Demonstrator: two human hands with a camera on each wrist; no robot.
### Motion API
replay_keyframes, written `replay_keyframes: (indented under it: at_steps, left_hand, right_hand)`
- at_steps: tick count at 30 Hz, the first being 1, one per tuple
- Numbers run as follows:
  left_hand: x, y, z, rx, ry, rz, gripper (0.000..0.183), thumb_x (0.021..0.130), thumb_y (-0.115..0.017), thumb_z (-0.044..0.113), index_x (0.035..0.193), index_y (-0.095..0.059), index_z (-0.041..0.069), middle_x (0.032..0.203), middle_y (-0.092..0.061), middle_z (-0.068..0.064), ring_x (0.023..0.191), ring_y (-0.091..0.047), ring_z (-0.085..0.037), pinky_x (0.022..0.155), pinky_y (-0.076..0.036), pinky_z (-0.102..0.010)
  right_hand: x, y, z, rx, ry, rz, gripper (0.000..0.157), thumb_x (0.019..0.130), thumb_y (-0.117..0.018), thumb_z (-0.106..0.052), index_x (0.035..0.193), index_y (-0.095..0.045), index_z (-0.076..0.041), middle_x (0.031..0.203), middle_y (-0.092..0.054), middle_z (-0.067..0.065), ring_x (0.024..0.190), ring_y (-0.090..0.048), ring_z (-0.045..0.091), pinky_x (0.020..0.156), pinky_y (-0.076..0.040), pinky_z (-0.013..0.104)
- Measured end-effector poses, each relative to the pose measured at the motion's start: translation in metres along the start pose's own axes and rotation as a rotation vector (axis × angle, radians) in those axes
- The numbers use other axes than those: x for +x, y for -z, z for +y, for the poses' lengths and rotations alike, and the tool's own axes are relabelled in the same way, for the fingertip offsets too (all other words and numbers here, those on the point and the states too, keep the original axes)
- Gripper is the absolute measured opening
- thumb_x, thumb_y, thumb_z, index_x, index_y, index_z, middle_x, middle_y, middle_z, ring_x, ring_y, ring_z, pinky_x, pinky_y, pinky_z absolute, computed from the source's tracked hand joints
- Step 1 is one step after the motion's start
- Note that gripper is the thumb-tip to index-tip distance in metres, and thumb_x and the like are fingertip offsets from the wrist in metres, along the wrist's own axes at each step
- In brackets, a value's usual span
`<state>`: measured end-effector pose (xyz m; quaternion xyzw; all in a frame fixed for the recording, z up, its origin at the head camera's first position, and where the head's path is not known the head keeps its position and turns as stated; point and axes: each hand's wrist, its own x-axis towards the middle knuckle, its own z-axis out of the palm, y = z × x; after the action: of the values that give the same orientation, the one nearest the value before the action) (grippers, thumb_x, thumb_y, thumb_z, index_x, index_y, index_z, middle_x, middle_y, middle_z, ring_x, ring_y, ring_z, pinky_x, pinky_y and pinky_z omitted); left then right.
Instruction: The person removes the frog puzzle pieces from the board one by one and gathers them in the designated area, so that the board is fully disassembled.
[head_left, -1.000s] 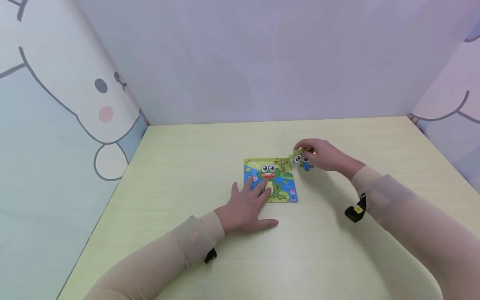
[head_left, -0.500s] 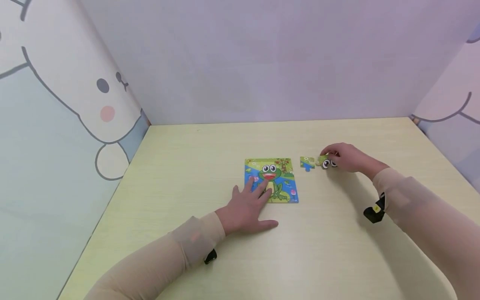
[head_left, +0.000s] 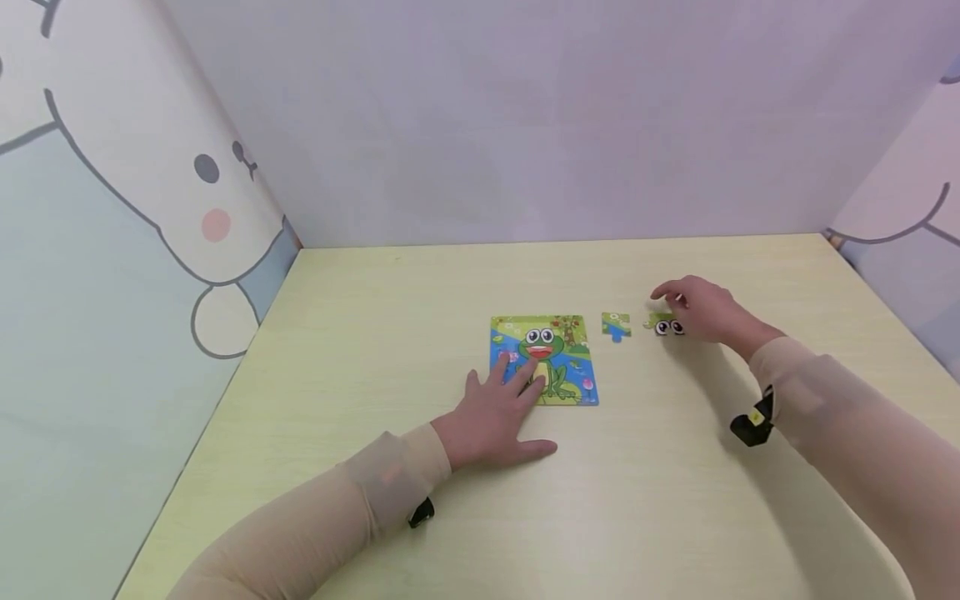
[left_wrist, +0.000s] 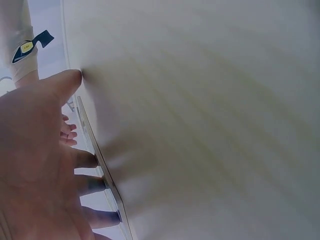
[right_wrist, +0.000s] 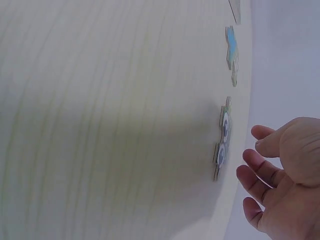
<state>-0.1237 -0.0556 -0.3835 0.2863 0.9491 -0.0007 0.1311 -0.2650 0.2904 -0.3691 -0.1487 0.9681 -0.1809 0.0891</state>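
A square frog puzzle (head_left: pixel 566 367) lies flat in the head view. My left hand (head_left: pixel 491 421) rests on its lower left part, fingers spread; in the left wrist view the fingertips (left_wrist: pixel 97 184) press on the board past its near edge (left_wrist: pixel 111 182). Right of the board lies a green-and-blue puzzle piece (head_left: pixel 616 323). Farther right is a puzzle piece with two big eyes (head_left: pixel 666 326). My right hand (head_left: pixel 705 312) hovers at that eye piece with loosely bent fingers and holds nothing; in the right wrist view a gap shows between the fingers and the eye piece (right_wrist: pixel 223 140).
Everything lies on a pale wooden table (head_left: pixel 360 333). A light wall (head_left: pixel 555 125) stands along its back edge, and side panels with cartoon drawings (head_left: pixel 97 267) border it left and right. A black wrist camera (head_left: pixel 752 423) hangs under the right sleeve.
My right hand moved right, leaving the green-and-blue piece and the eye piece side by side on the table, then let go of the eye piece and lifted slightly. The left hand stayed put.
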Motion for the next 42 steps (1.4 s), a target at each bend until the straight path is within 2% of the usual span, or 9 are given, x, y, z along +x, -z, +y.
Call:
replay_keyframes:
  at_steps: [6, 12, 18, 23, 28, 35, 42]
  left_hand:
    - [-0.001, 0.001, 0.000, -0.002, -0.002, 0.004, 0.091, 0.096, -0.049, 0.076, 0.166, -0.031, 0.021, 0.177, -0.017, -0.003, 0.161, -0.018, -0.045, 0.112, -0.036, -0.075]
    - [-0.001, 0.000, 0.000, 0.010, 0.001, -0.001, 0.091, 0.095, -0.049, 0.078, 0.166, -0.032, 0.022, 0.177, -0.018, -0.003, 0.161, -0.019, -0.044, 0.111, -0.037, -0.074]
    - [0.000, -0.001, 0.000, 0.016, 0.003, -0.010, 0.092, 0.095, -0.048, 0.079, 0.166, -0.032, 0.022, 0.177, -0.018, -0.003, 0.161, -0.018, -0.044, 0.112, -0.036, -0.074]
    - [0.000, -0.001, 0.001, 0.010, 0.002, -0.019, 0.093, 0.095, -0.048, 0.079, 0.166, -0.031, 0.022, 0.177, -0.018, -0.003, 0.161, -0.017, -0.044, 0.113, -0.035, -0.074]
    - [-0.001, 0.000, 0.001, 0.017, -0.001, -0.015, 0.093, 0.095, -0.047, 0.079, 0.166, -0.031, 0.021, 0.177, -0.017, -0.003, 0.161, -0.018, -0.045, 0.112, -0.037, -0.074]
    - [-0.002, 0.000, 0.000, 0.017, -0.003, 0.000, 0.092, 0.095, -0.048, 0.078, 0.166, -0.033, 0.021, 0.177, -0.019, -0.004, 0.161, -0.019, -0.046, 0.111, -0.038, -0.074]
    - [-0.004, 0.001, -0.001, 0.027, -0.003, 0.007, 0.092, 0.096, -0.048, 0.078, 0.165, -0.034, 0.020, 0.177, -0.019, -0.004, 0.160, -0.020, -0.047, 0.110, -0.039, -0.074]
  right_hand:
    - [0.003, -0.009, -0.030, 0.047, 0.099, 0.035, 0.033, 0.105, -0.048, -0.002, 0.133, -0.065, 0.003, 0.129, -0.062, 0.031, 0.115, -0.061, 0.044, 0.096, -0.049, 0.063]
    - [0.007, -0.030, -0.065, 0.069, 0.164, 0.026, 0.030, 0.105, -0.055, -0.007, 0.132, -0.068, -0.002, 0.129, -0.064, 0.024, 0.118, -0.062, 0.042, 0.099, -0.047, 0.063]
    - [0.012, -0.047, -0.089, 0.039, 0.208, 0.012, 0.030, 0.103, -0.061, -0.008, 0.131, -0.071, -0.008, 0.130, -0.065, 0.021, 0.117, -0.062, 0.039, 0.101, -0.048, 0.061]
    - [0.013, -0.055, -0.099, 0.020, 0.210, -0.007, 0.029, 0.101, -0.065, -0.011, 0.129, -0.073, -0.011, 0.130, -0.066, 0.019, 0.124, -0.059, 0.040, 0.106, -0.042, 0.066]
    - [0.014, -0.062, -0.104, -0.023, 0.228, -0.004, 0.028, 0.101, -0.068, -0.015, 0.128, -0.074, -0.012, 0.128, -0.066, 0.019, 0.122, -0.060, 0.039, 0.103, -0.045, 0.065]
    - [0.014, -0.065, -0.110, -0.032, 0.231, -0.007, 0.027, 0.100, -0.069, -0.017, 0.126, -0.075, -0.014, 0.130, -0.063, 0.019, 0.124, -0.057, 0.041, 0.107, -0.040, 0.067]
    - [0.016, -0.066, -0.118, -0.066, 0.237, -0.017, 0.024, 0.098, -0.074, -0.018, 0.121, -0.076, -0.013, 0.131, -0.061, 0.019, 0.122, -0.055, 0.040, 0.106, -0.041, 0.065]
